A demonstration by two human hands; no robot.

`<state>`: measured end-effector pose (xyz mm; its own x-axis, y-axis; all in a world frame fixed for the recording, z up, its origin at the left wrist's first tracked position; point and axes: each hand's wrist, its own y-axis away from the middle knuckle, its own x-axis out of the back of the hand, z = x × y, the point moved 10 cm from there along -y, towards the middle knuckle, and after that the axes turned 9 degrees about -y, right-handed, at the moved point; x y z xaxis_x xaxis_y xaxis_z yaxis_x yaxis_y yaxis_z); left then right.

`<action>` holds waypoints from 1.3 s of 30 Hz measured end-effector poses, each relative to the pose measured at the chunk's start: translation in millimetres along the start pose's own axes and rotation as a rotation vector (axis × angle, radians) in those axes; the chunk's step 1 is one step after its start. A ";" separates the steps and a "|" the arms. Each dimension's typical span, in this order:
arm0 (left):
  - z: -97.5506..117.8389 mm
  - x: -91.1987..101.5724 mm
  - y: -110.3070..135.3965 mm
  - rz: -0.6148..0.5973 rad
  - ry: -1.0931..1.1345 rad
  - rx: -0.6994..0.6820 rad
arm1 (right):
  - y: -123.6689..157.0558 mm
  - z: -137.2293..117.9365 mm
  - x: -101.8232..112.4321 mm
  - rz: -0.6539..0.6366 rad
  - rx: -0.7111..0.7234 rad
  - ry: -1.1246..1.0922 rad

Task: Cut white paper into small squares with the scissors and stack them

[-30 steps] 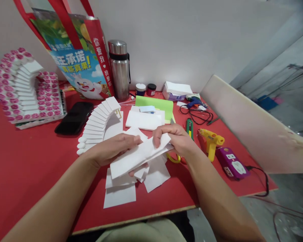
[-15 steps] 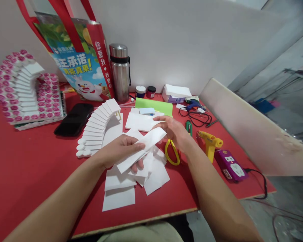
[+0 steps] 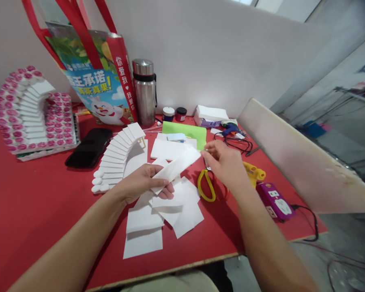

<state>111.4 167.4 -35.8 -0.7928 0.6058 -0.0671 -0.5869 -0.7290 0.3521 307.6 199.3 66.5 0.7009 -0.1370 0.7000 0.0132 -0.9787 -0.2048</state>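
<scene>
My left hand (image 3: 150, 182) grips a folded strip of white paper (image 3: 178, 166), its thumb on top and fingers beneath. The strip slants up to the right. At its far tip, the thumb and fingers of my right hand (image 3: 223, 160) are drawn together in a pinch. Loose white paper pieces (image 3: 144, 219) lie overlapping on the table under my left hand. Scissors with yellow-rimmed handles (image 3: 207, 185) rest just below my right hand, partly covered by it. To the left stands a curved, stepped white model (image 3: 117, 156) with small round white pieces at its lower end.
On the red table (image 3: 48, 202) are a black phone (image 3: 89, 148), a flower-covered model (image 3: 33, 113), a printed bag (image 3: 100, 81) and a steel flask (image 3: 144, 93). Rightward lie a yellow glue gun (image 3: 254, 173), a purple power box (image 3: 275, 201) with its cord, and a raised side board (image 3: 292, 158).
My right hand has moved slightly right, its spread fingers closing at the strip's tip. The strip has shifted a little upward and right in my left hand's grip.
</scene>
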 end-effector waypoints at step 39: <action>11.9 -14.4 1.4 0.061 0.440 -0.051 | 88.6 -10.5 -49.0 -0.814 -0.252 -0.659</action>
<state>124.0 161.5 -23.3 -0.8139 0.3761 -0.4428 -0.5358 -0.7806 0.3219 266.9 117.7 21.2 0.7948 0.6055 0.0402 0.5549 -0.7520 0.3557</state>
